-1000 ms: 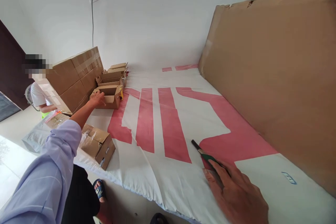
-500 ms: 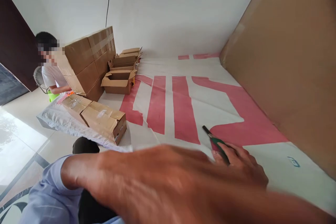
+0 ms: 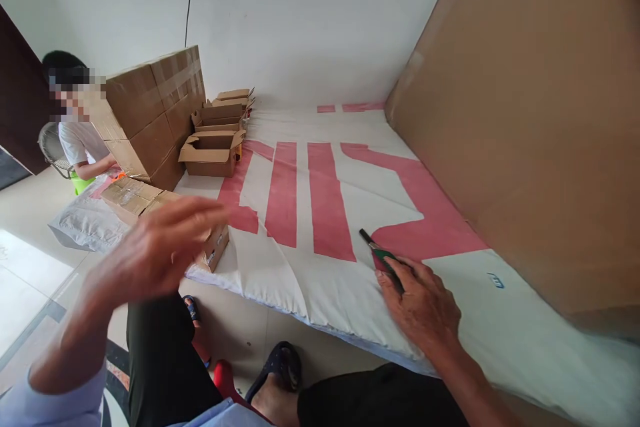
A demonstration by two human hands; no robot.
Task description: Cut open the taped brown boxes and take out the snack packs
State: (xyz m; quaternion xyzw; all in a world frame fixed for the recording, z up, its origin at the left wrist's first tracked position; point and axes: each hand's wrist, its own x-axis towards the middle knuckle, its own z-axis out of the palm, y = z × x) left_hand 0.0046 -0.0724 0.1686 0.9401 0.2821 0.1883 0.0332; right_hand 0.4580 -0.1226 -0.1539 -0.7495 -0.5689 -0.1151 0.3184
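Note:
My right hand (image 3: 423,303) rests on the white and red sheet (image 3: 320,213) and holds a green-handled utility knife (image 3: 383,257), its blade pointing away from me. My left hand (image 3: 155,247) hovers in the air above the floor edge, blurred, fingers spread and holding nothing. It is nearest the taped cardboard boxes (image 3: 165,213) lying at the sheet's left edge.
A large cardboard sheet (image 3: 525,120) leans along the right. Big stacked cartons (image 3: 150,113) and small open boxes (image 3: 213,150) stand at the far left. Another person (image 3: 80,133) crouches behind them. My legs and sandalled feet (image 3: 275,373) are on the tiled floor.
My left hand left the far open box, swept close past the camera, and now hovers at the left. The right hand stays on the knife. The view shifted back.

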